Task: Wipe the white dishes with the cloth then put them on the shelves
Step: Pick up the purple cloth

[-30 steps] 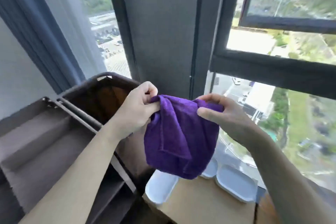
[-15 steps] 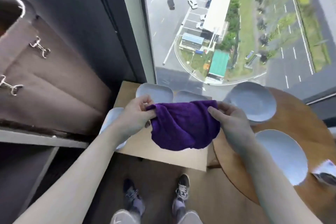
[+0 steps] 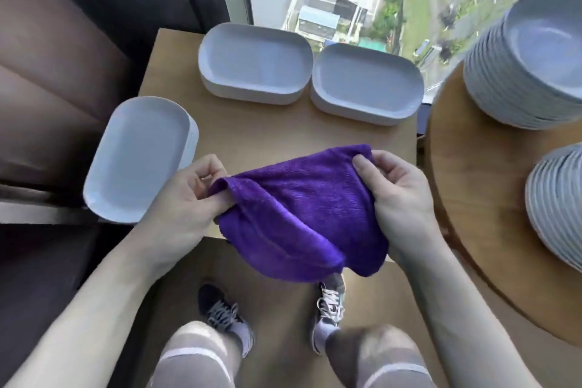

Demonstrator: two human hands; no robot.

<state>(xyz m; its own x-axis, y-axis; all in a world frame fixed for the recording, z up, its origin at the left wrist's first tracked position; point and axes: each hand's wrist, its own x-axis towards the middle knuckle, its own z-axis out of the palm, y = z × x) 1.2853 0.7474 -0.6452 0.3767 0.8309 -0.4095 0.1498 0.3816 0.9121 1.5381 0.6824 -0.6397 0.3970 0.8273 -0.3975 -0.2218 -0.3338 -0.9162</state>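
Head view: left hand and right hand each pinch the purple terry cloth over the near edge of the square wooden table; the white oblong dish stack at its left edge, lengthwise near-to-far, lies nearest the left hand.

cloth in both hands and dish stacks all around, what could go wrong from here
The left dish stack seems to jut past the small table's edge, right beside the left hand; a nudge could tip it. The round plates are stacked high, so pulling one out one-handed, with the purple cloth in the other, may topple or drop some.
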